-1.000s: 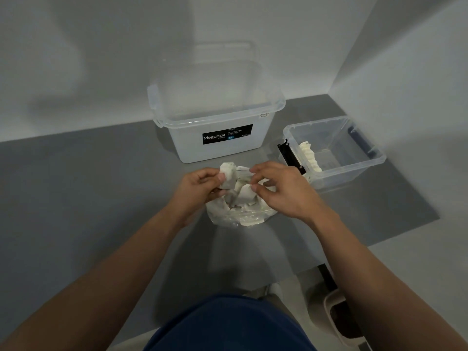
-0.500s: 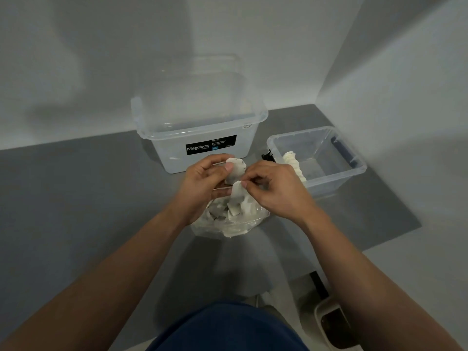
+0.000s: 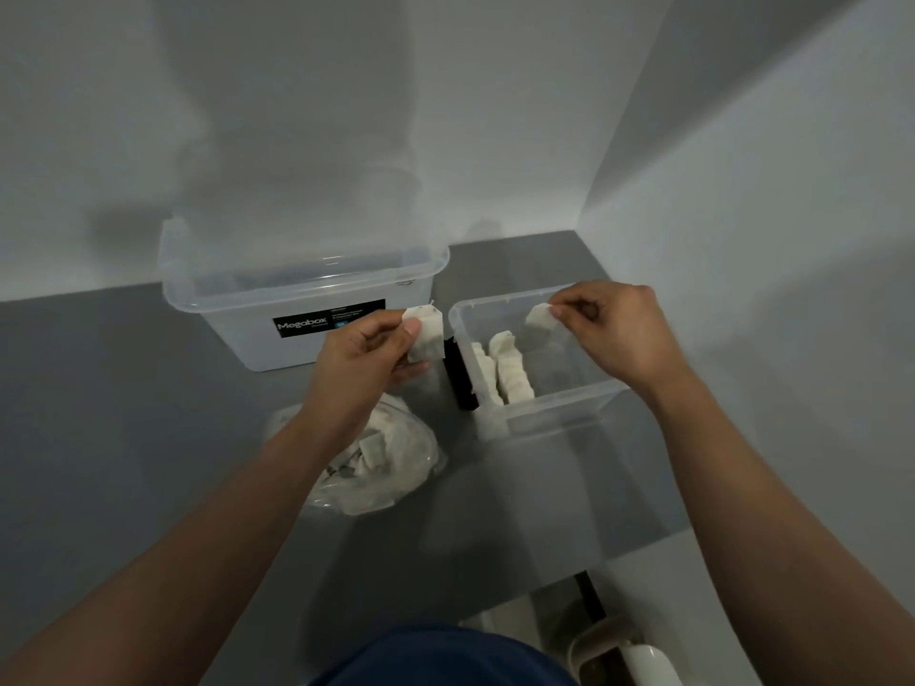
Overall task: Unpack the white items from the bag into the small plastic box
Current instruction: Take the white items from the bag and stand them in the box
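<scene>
My left hand (image 3: 369,358) pinches a flat white sachet (image 3: 427,334) just left of the small clear plastic box (image 3: 539,418). Over that box, my right hand (image 3: 614,329) pinches another white sachet (image 3: 540,316) by its corner. Two rows of white sachets (image 3: 502,371) stand packed along the box's left side. The clear plastic bag (image 3: 386,462), with several white sachets still inside, lies on the grey table below my left wrist, which covers part of it.
A large clear box (image 3: 307,289) labelled Megabox stands at the back, against the wall. A black object (image 3: 458,383) sits between the bag and the small box. White walls close the corner at the right. The grey table's front edge (image 3: 643,549) runs near my body.
Both hands have lifted away from the bag and moved apart, each with a sachet. The right hand has travelled right, over the small box. The camera has turned right and down.
</scene>
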